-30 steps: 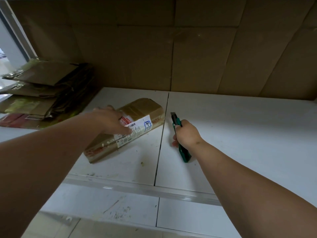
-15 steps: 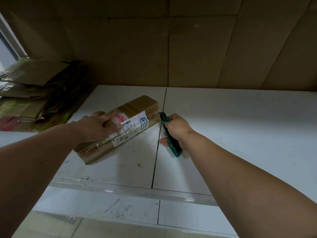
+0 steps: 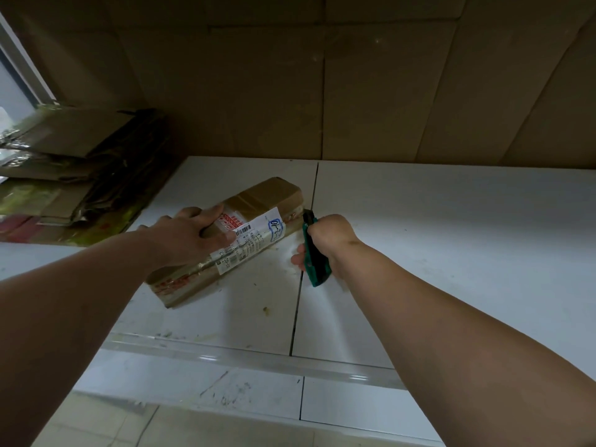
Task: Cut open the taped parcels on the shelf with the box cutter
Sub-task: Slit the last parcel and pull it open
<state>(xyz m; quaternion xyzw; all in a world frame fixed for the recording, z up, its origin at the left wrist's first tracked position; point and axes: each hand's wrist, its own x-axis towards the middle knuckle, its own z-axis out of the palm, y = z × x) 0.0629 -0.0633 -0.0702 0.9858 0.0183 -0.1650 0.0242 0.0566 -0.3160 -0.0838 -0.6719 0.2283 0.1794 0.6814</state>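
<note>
A long brown taped parcel (image 3: 264, 198) with a white shipping label lies slantwise on the white shelf (image 3: 451, 227). My left hand (image 3: 190, 237) grips the parcel across its middle, thumb over the label side. My right hand (image 3: 329, 240) holds a green box cutter (image 3: 317, 269) upright, its black tip touching the parcel's right edge near the far end. Whether the blade is out is hidden.
A stack of flattened, opened cardboard boxes (image 3: 71, 175) lies on the shelf's left end. Brown cardboard panels (image 3: 354, 91) line the back wall. A seam (image 3: 295, 317) splits the shelf board, and a lower shelf (image 3: 225, 382) shows below the front edge.
My right hand has carried the box cutter left until its tip reached the parcel's right edge. My left hand went from resting on the parcel to gripping it.
</note>
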